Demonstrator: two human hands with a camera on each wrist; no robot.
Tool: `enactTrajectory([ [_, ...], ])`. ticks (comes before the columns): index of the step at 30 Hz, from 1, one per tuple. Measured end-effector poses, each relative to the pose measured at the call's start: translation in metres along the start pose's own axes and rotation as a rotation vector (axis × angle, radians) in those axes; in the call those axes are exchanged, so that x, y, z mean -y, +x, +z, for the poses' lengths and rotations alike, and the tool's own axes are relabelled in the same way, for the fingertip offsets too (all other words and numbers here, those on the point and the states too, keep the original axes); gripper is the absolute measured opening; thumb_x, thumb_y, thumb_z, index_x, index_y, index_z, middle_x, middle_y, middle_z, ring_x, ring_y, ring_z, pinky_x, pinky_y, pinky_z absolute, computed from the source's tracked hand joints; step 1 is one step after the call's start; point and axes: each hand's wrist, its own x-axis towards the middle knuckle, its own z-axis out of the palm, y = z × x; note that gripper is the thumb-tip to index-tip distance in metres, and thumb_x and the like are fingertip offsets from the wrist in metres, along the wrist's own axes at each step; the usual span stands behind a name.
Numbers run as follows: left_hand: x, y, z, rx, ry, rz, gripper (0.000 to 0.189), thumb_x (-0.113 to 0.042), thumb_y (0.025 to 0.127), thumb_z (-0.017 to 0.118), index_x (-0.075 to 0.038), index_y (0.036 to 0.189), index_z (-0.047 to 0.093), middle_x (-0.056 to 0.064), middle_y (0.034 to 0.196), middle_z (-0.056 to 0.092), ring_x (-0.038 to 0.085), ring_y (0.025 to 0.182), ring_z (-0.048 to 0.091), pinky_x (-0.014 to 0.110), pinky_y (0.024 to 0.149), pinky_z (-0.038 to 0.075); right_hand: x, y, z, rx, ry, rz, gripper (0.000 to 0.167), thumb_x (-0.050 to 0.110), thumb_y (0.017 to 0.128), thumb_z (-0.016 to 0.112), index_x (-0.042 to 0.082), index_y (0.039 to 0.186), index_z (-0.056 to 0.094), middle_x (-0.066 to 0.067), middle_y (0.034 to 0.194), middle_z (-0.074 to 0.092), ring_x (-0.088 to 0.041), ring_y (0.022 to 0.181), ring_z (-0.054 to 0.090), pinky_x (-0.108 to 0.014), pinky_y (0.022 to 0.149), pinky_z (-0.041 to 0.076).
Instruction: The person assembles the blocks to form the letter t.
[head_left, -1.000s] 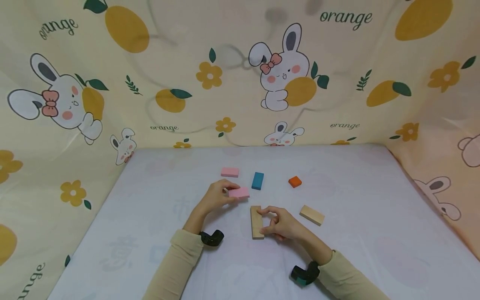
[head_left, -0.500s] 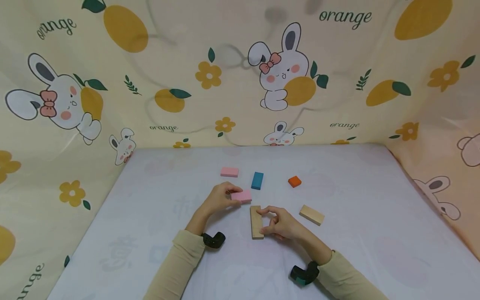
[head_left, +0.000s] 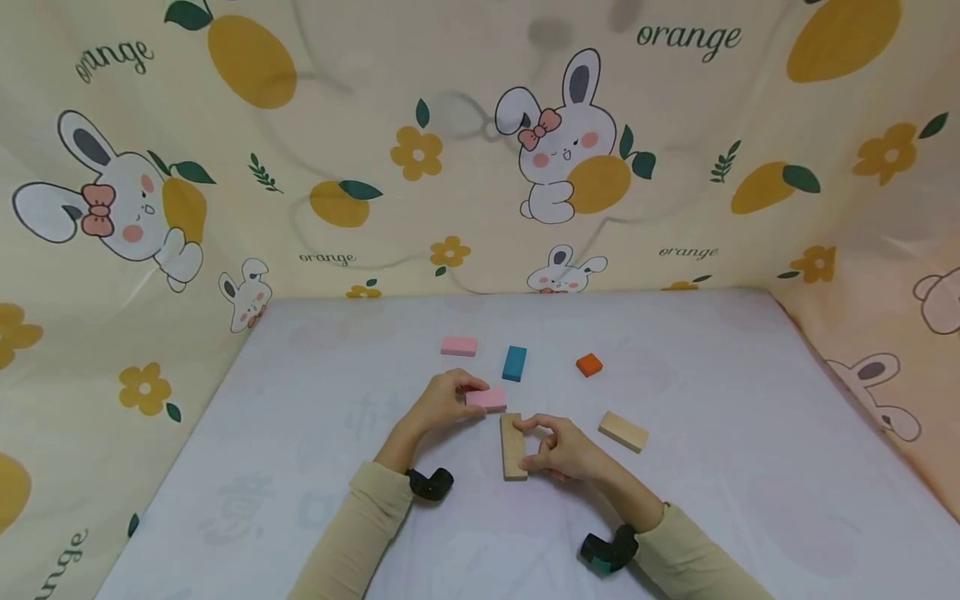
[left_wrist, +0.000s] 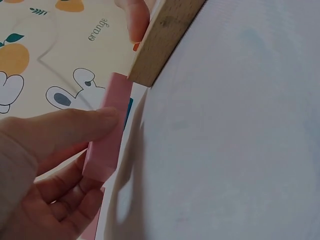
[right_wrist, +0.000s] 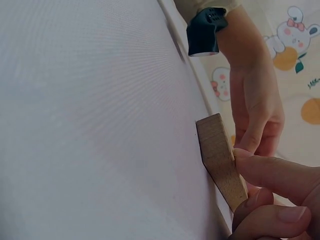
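My left hand [head_left: 437, 406] pinches a pink block [head_left: 487, 400] between thumb and fingers, near the far end of a plain wooden block [head_left: 513, 450]. That wooden block lies lengthwise away from me, and my right hand [head_left: 564, 450] grips it from the right, finger at the far end and thumb at the near end. In the left wrist view, a corner of the pink block [left_wrist: 106, 145] comes right up to the end of the wooden block [left_wrist: 160, 45]. The right wrist view shows the thumb pressed to the side of the wooden block [right_wrist: 220, 155].
Beyond the hands lie another pink block [head_left: 459, 346], a blue block [head_left: 514, 363] and a small orange block [head_left: 588, 365]. A second wooden block [head_left: 623, 432] lies to the right of my right hand. Printed cloth [head_left: 465, 183] walls the white table [head_left: 712, 375].
My left hand has brought the pink block a little right and toward me, up to the far end of the wooden block. The right hand and its block have stayed put.
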Motion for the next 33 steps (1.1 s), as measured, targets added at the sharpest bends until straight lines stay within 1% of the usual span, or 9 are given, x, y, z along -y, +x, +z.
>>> enactTrajectory([
  [4,0.001,0.001,0.003,0.007,0.004,0.004,0.034,-0.011,0.078,0.078,-0.004,0.111,0.071,0.012,0.108,0.069,0.022,0.101,0.062,0.038,0.094,0.052,-0.001,0.0,0.001,0.001,0.004,-0.008,0.059,0.009,0.085,0.071,-0.001,0.138,0.047,0.013,0.046,0.04,-0.001,0.037,0.033,-0.013,0.04,0.029],
  [10,0.002,0.002,0.005,0.015,0.016,0.041,0.033,-0.01,0.077,0.079,-0.003,0.109,0.071,0.013,0.106,0.07,0.022,0.099,0.062,0.033,0.09,0.052,-0.001,-0.001,0.001,0.004,0.008,-0.018,0.058,0.008,0.085,0.071,-0.002,0.137,0.047,0.013,0.046,0.041,0.0,0.037,0.033,-0.013,0.04,0.029],
  [17,0.001,0.002,0.008,0.032,0.01,0.007,0.032,-0.01,0.079,0.078,-0.004,0.109,0.071,0.012,0.107,0.069,0.02,0.098,0.061,0.032,0.09,0.051,-0.001,-0.001,0.001,0.004,0.011,-0.019,0.058,0.008,0.085,0.07,-0.002,0.137,0.047,0.014,0.046,0.041,0.0,0.036,0.033,-0.013,0.04,0.029],
  [22,0.002,0.002,0.009,0.042,0.028,0.005,0.032,-0.012,0.08,0.077,-0.005,0.11,0.071,0.011,0.107,0.069,0.017,0.094,0.058,0.027,0.086,0.049,0.0,-0.001,0.0,0.008,0.019,-0.042,0.058,0.008,0.085,0.07,-0.004,0.137,0.046,0.013,0.046,0.04,0.0,0.036,0.032,-0.013,0.039,0.028],
  [25,0.003,0.002,0.008,0.048,0.03,0.016,0.031,-0.012,0.08,0.076,-0.004,0.11,0.071,0.012,0.106,0.068,0.017,0.093,0.057,0.028,0.085,0.049,-0.001,0.0,0.0,0.004,0.021,-0.04,0.057,0.008,0.085,0.071,-0.004,0.136,0.047,0.013,0.046,0.04,0.0,0.036,0.032,-0.012,0.039,0.028],
  [28,0.004,0.001,0.006,0.051,0.02,0.05,0.031,-0.012,0.08,0.076,-0.003,0.11,0.071,0.012,0.104,0.068,0.017,0.091,0.057,0.029,0.084,0.05,-0.001,0.001,0.001,0.004,0.023,-0.033,0.057,0.008,0.085,0.071,-0.003,0.136,0.047,0.013,0.046,0.04,0.0,0.037,0.032,-0.012,0.04,0.029],
  [29,0.011,0.003,0.008,0.044,0.021,0.094,0.031,-0.017,0.082,0.076,-0.005,0.11,0.071,0.01,0.103,0.068,0.015,0.09,0.056,0.027,0.082,0.049,-0.001,0.001,0.001,0.0,0.023,-0.028,0.057,0.008,0.085,0.071,-0.003,0.136,0.047,0.013,0.046,0.04,0.0,0.036,0.032,-0.012,0.04,0.029],
  [30,0.012,0.003,0.008,0.04,0.022,0.109,0.032,-0.018,0.082,0.076,-0.005,0.11,0.071,0.01,0.102,0.068,0.014,0.089,0.056,0.026,0.081,0.049,-0.001,0.001,0.001,0.0,0.025,-0.026,0.057,0.008,0.085,0.071,-0.003,0.136,0.047,0.013,0.046,0.041,0.0,0.036,0.032,-0.012,0.04,0.029],
  [33,0.014,0.003,0.008,0.041,0.017,0.121,0.033,-0.019,0.081,0.076,-0.004,0.111,0.071,0.01,0.103,0.068,0.015,0.09,0.056,0.027,0.082,0.05,0.0,0.0,0.001,-0.006,0.017,-0.019,0.058,0.008,0.085,0.071,-0.002,0.137,0.047,0.013,0.047,0.04,-0.001,0.037,0.032,-0.012,0.04,0.029],
])
